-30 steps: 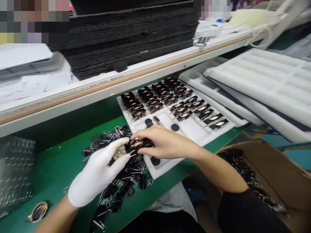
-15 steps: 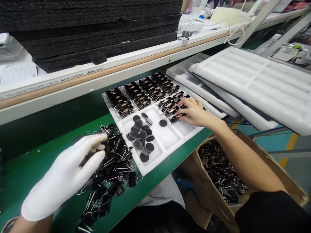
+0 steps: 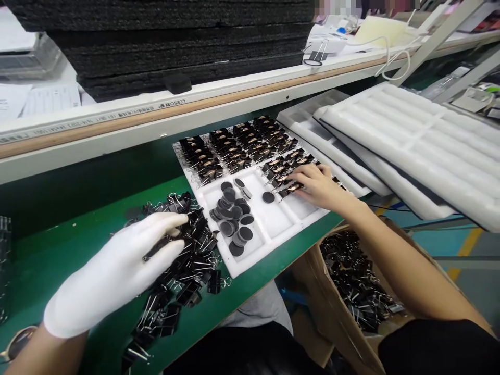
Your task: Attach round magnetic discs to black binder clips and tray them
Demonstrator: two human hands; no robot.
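Observation:
My left hand (image 3: 117,268), in a white glove, rests on a loose heap of black binder clips (image 3: 183,260) on the green bench, thumb and fingers closing on one clip. My bare right hand (image 3: 314,185) reaches over the white foam tray (image 3: 269,221), fingertips pressed on a binder clip at the end of a row of clips (image 3: 281,172) set in the tray. A pile of dark round discs (image 3: 232,219) lies in the tray's near left compartment, and one disc (image 3: 267,197) lies apart.
More filled clip rows (image 3: 234,146) fill the tray's far side. Stacked white foam trays (image 3: 410,140) lie to the right. A cardboard box of binder clips (image 3: 351,281) stands below the bench edge. Black foam sheets (image 3: 175,41) are stacked on the upper shelf.
One second ago both hands met over the clip heap. My right hand has since carried a clip to the tray's right rows, and my left hand has dropped back onto the heap.

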